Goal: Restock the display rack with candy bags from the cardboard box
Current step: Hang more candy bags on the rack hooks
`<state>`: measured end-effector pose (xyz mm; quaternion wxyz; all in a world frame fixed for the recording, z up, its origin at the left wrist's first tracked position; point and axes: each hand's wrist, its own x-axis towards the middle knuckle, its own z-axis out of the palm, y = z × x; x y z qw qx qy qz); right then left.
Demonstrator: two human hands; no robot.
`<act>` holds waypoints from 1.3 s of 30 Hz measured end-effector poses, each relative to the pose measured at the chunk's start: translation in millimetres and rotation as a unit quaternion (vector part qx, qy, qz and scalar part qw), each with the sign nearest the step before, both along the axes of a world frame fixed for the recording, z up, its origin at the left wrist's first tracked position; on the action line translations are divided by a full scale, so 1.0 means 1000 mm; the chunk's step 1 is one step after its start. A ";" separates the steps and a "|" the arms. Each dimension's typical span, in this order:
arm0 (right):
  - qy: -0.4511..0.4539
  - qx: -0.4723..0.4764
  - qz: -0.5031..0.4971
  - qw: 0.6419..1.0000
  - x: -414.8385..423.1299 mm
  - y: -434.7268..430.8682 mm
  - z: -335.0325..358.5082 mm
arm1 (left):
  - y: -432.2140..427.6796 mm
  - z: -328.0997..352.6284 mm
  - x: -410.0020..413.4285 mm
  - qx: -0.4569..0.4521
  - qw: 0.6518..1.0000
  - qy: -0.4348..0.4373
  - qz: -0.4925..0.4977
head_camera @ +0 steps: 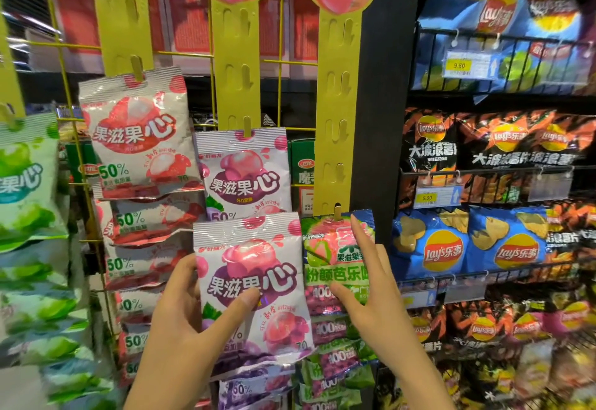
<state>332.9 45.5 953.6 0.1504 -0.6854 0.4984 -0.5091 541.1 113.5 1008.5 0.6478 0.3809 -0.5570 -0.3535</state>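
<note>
My left hand (180,312) grips a white and purple candy bag (254,283), thumb across its front, held before the middle yellow hanging strip (237,64). Another purple bag (245,170) hangs above it on that strip. My right hand (367,283) is open with fingers spread, touching the green and pink candy bag (332,248) that hangs at the bottom of the right yellow strip (338,93). Red lychee candy bags (135,132) hang on the left strip (124,28). The cardboard box is out of view.
Green candy bags (25,183) hang at the far left. To the right, black wire shelves (503,170) hold chip bags (429,248) with price tags. A yellow wire grid (74,138) backs the strips. A black post (383,103) divides the two racks.
</note>
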 end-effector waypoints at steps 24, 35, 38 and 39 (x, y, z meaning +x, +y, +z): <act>-0.035 -0.201 -0.009 0.979 0.025 0.025 0.099 | -0.018 0.036 0.022 -0.059 0.988 -0.140 0.028; 0.038 -0.202 0.016 0.978 0.071 -0.032 0.263 | -0.033 0.097 0.029 -0.109 0.988 -0.110 0.010; 0.010 -0.138 0.049 0.989 0.082 -0.040 0.279 | -0.043 0.116 0.029 -0.113 0.987 -0.117 0.003; 0.015 -0.131 0.046 0.990 0.083 -0.042 0.282 | -0.046 0.121 0.028 -0.117 0.987 -0.113 0.003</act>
